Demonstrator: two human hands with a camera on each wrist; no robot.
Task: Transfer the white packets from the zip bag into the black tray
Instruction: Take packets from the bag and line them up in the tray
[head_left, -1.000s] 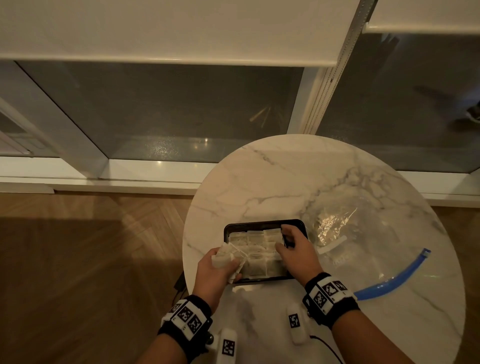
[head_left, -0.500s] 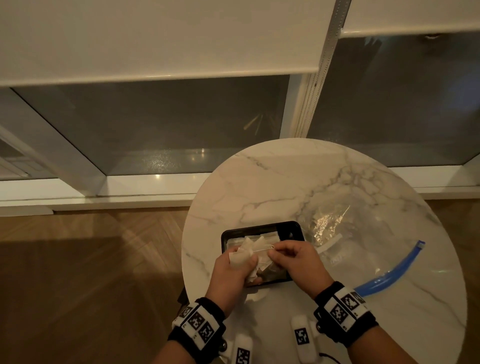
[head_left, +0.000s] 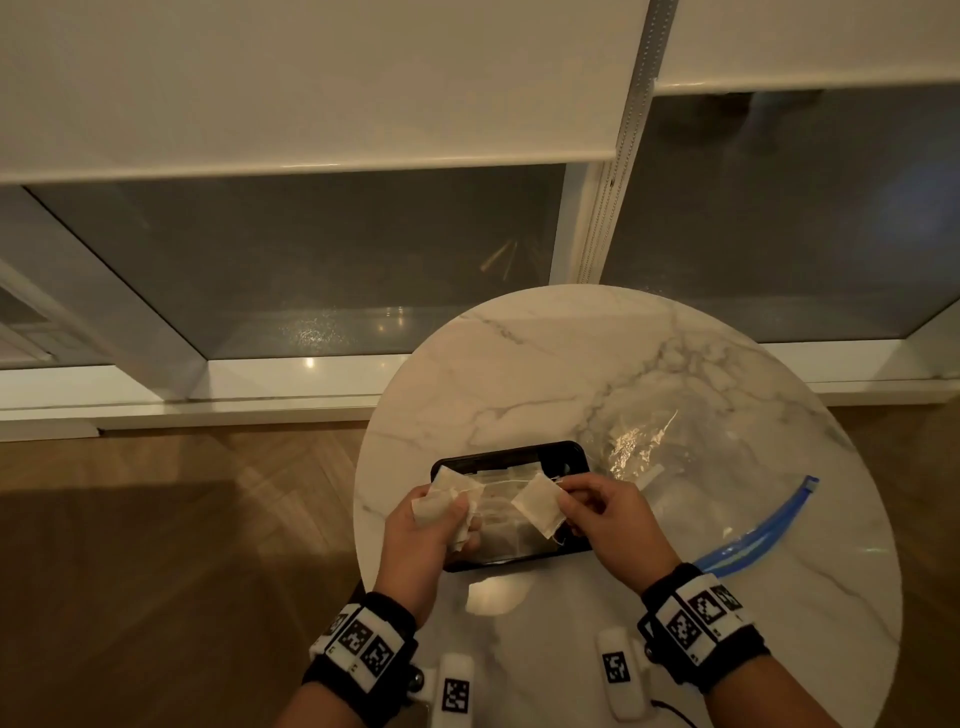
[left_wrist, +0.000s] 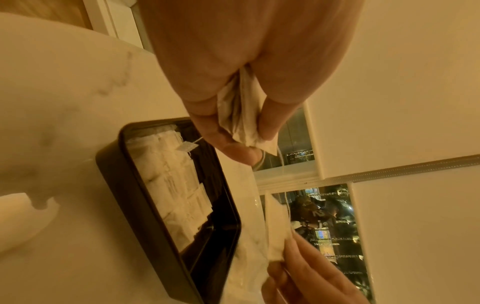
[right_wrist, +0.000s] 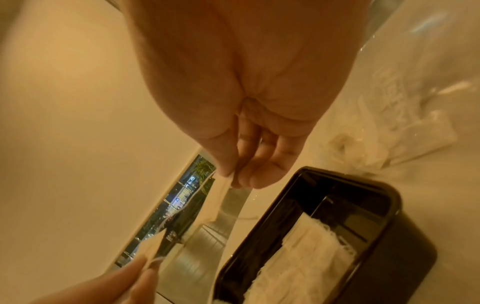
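Left hand (head_left: 431, 525) gripping bunch of packets (head_left: 441, 499), fingers curled round them, above near-left end of tray (head_left: 511, 451). Right hand (head_left: 605, 512) pinching single packet (head_left: 540, 506) by edge between thumb and fingertips, over tray. More packets in row (left_wrist: 171, 181) inside tray on marble surface (head_left: 519, 374). Zip bag (head_left: 691, 467) flat just right of tray, blue zip strip (head_left: 753, 535) toward right edge. Beyond, window (head_left: 311, 270) with lowered blind (head_left: 311, 78).

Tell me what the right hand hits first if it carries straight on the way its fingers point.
Probably the left hand and its bunch of packets: the right hand, pinching one packet, points leftward over the black tray. Their relative heights are unclear.
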